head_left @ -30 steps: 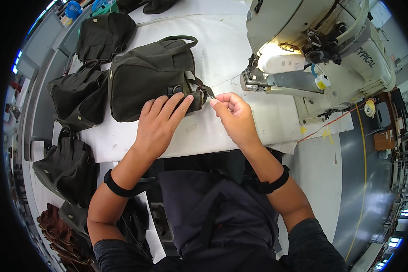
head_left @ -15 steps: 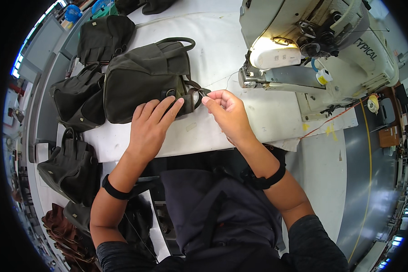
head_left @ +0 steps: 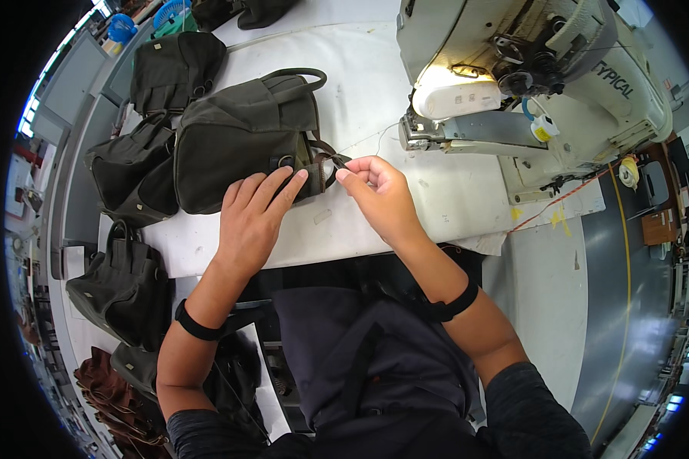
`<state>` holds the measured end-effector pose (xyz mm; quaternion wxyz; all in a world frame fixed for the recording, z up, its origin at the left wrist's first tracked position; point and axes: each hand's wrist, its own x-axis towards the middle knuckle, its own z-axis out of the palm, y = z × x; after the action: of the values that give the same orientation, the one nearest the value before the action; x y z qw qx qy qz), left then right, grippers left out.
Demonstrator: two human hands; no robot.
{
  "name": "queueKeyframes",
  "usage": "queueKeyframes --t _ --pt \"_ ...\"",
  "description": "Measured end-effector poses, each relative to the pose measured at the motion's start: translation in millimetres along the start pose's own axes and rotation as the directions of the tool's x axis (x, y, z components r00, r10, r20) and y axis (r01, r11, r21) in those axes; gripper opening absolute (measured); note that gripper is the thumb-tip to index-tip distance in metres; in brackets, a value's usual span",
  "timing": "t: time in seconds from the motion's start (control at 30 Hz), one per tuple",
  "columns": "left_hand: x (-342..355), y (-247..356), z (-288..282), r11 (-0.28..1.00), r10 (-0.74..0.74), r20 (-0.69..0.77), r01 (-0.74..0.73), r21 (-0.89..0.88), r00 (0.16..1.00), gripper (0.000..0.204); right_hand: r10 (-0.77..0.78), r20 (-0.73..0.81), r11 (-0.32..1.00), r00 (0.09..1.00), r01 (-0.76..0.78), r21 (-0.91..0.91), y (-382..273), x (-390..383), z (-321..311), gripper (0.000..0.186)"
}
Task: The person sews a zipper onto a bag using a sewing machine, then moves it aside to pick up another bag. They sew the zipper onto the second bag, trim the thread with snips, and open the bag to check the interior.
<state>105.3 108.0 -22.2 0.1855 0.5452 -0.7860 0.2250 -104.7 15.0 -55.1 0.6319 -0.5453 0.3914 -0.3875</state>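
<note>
A dark olive fabric bag (head_left: 233,149) lies on its side on the white table, its looped handle (head_left: 321,74) toward the far side. My left hand (head_left: 246,218) rests on the bag's near right part, fingers stretched out, close to a metal ring (head_left: 285,161). To the right of those fingertips, a brown-edged zipper end (head_left: 322,180) shows at the bag's edge. My right hand (head_left: 384,200) pinches a dark narrow strap (head_left: 338,161) beside it, thumb against forefinger; the fingers partly hide the strap's end. A thin thread runs from there toward the sewing machine.
At the right stands a sewing machine (head_left: 467,96) with a lit lamp and a protruding arm (head_left: 478,131). Similar dark bags (head_left: 134,164) line the left side, another (head_left: 122,287) lower down. Brown material (head_left: 115,390) is heaped at lower left. The table's front edge lies before me.
My right hand has shifted slightly left and down, closer to my left hand, still pinching the strap. The whole view has moved a little; the left hand stays on the bag.
</note>
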Motion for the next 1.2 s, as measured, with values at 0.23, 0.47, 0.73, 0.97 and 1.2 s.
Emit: queueKeyframes --t 0.23,0.47,0.73,0.97,1.2 --pt "1.8 2.5 4.6 1.0 -0.017 -0.033 0.017 0.012 0.999 0.058 -0.059 0.018 0.997 0.998 0.058 0.053 -4.6 7.8 4.2 0.023" --pt "6.2 4.2 -6.8 0.997 -0.051 0.122 0.058 -0.055 0.991 0.058 -0.267 0.016 0.881 0.964 0.251 -0.401 11.7 -20.0 -60.4 0.018" --pt "47.2 -22.7 -45.0 0.908 -0.35 -0.365 0.216 -0.358 0.863 0.049 -0.335 -0.247 0.863 0.909 0.191 -0.468 33.8 -6.9 -176.7 0.031" --pt "-39.5 -5.4 -84.2 0.919 -0.383 -0.502 0.266 -0.29 0.776 0.057 -0.471 -0.238 0.713 0.849 0.208 -0.67 32.6 -8.6 -164.4 0.029" --pt "-77.6 22.6 -108.1 0.84 -0.528 -0.259 0.453 -0.298 0.809 0.051 -0.416 -0.226 0.734 0.881 0.179 -0.655 31.5 -19.0 -162.0 0.029"
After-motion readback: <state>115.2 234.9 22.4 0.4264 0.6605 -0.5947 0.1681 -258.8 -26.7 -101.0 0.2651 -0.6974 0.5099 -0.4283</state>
